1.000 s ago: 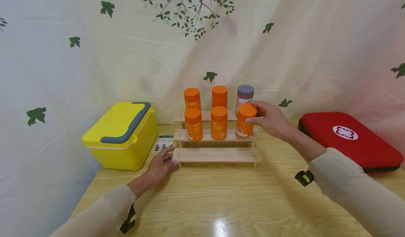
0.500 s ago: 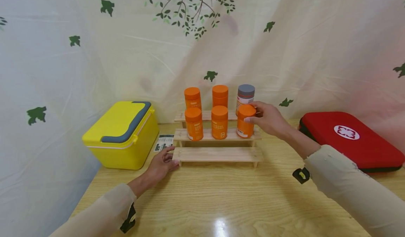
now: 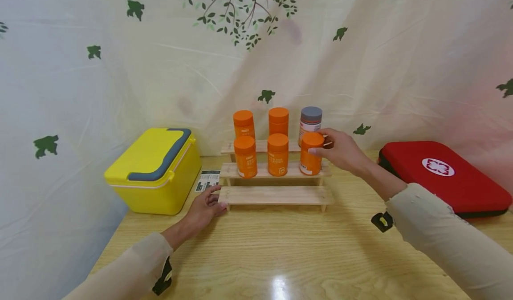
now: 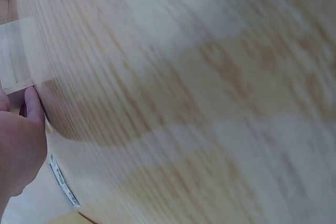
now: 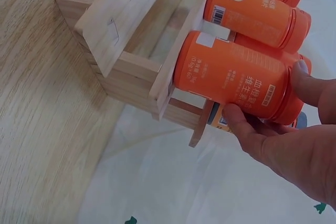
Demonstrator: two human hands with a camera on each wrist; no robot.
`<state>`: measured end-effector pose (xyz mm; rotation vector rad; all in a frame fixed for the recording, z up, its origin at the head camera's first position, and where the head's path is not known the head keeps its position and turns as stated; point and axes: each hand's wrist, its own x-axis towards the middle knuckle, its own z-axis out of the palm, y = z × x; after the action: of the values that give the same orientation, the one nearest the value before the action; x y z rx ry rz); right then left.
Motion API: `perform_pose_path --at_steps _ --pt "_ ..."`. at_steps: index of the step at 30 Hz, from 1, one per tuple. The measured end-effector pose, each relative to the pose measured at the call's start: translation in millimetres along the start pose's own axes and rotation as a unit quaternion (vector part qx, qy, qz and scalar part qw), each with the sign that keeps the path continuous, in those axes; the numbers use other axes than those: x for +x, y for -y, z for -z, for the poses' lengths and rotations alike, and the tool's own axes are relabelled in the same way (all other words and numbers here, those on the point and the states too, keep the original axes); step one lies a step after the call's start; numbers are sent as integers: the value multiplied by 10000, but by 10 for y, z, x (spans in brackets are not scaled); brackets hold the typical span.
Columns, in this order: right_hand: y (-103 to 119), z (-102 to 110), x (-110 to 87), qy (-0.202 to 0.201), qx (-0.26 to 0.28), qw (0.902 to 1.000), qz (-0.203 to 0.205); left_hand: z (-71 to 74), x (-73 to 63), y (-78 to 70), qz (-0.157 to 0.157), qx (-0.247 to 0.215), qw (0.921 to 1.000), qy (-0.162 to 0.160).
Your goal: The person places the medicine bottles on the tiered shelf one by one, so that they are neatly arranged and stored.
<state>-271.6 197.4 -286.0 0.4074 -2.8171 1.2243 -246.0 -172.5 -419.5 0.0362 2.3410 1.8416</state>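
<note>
A three-step wooden rack (image 3: 274, 196) stands on the table with orange pill bottles on its middle and top steps. At the right end of the middle step, my right hand (image 3: 344, 151) holds an orange bottle (image 3: 310, 154) upright near its lid, thumb in front and fingers behind. The right wrist view shows that bottle (image 5: 231, 77) with its base right at the step. Behind it, a grey-capped bottle (image 3: 310, 121) is partly covered. My left hand (image 3: 203, 211) grips the left end of the lowest step, thumb at the front; in the left wrist view only part of this hand (image 4: 21, 140) shows.
Left of the rack sits a yellow box (image 3: 154, 171) with a blue-grey handle. A printed card (image 3: 207, 180) lies between them. On the right is a red case (image 3: 441, 175) with a white emblem. A leaf-patterned cloth (image 3: 256, 68) hangs behind the table.
My right forearm has shifted slightly left, and the bottle in that hand has turned a little and sits marginally lower. The left hand keeps its place on the rack.
</note>
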Motion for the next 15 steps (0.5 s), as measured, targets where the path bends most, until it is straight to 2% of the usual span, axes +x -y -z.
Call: perform_pose_path --at_steps 3,7,10,12,13,15 --pt "-6 11 -20 5 -7 10000 -50 -1 6 6 33 45 10000 -25" --pt "-1 51 -91 -87 -323 9994 -54 -6 -10 -18 71 265 9996 -62" --pt "-29 109 -223 -302 -785 9964 51 -21 -56 -86 -111 1051 9943 -128" --pt "-84 150 -339 -476 -1041 9933 139 -26 -115 -167 -438 1710 9842 -143" --pt "-124 171 -407 -531 -1165 9917 145 -29 -155 -220 -602 2116 9754 -157" --pt "-227 207 -550 -643 -1355 9885 189 -27 -255 -340 -979 2920 9511 -223"
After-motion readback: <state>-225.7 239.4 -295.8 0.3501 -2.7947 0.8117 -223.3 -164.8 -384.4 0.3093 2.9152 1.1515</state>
